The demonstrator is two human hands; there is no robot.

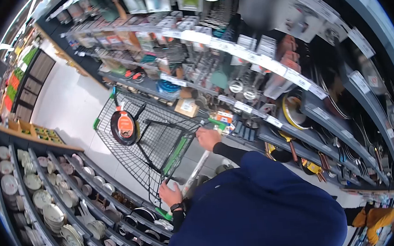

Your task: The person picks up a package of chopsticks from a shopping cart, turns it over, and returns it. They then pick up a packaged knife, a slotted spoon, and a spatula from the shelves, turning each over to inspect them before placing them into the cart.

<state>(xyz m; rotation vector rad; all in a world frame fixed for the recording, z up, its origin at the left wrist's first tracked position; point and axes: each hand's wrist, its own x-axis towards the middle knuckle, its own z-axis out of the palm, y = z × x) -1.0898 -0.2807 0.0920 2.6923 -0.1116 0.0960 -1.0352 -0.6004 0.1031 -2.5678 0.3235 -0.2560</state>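
A wire shopping cart (128, 161) with green trim stands in the aisle in front of me. My left hand (170, 195), with a dark watch at its wrist, is closed at the left side of the cart's push bar. At the bar's right end, beside a green corner piece, my right hand (208, 139) is closed too. The undersides of my fingers are partly hidden. Inside the cart lies a dark frying pan (124, 127) with an orange-red label, its handle pointing toward the far end.
A shelf of bowls and plates (53, 213) lines my left. On the right, a tall rack (228, 46) holds kitchen utensils and pans. A cardboard box (186, 107) sits by the cart's right side. Pale floor (65, 96) stretches ahead. A person in yellow (379, 222) is behind me at right.
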